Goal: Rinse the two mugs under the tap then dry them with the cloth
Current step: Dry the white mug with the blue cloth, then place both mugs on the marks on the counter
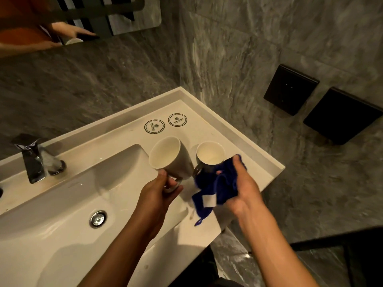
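Observation:
My left hand point(163, 186) grips the handle of a white mug point(167, 156), held tilted above the right edge of the basin with its empty mouth facing me. A second white mug point(209, 154) stands upright on the counter just to its right, its handle pointing left. My right hand point(242, 185) is closed on a blue cloth point(215, 183) with a white label, pressed against the near side of the standing mug. Part of the cloth hangs down over the counter.
The white sink basin point(68, 204) with a chrome drain point(97, 218) fills the lower left. A chrome tap point(35, 162) stands at the back left. Two round coasters point(165, 123) lie at the back of the counter. Dark wall boxes point(290, 90) hang at right.

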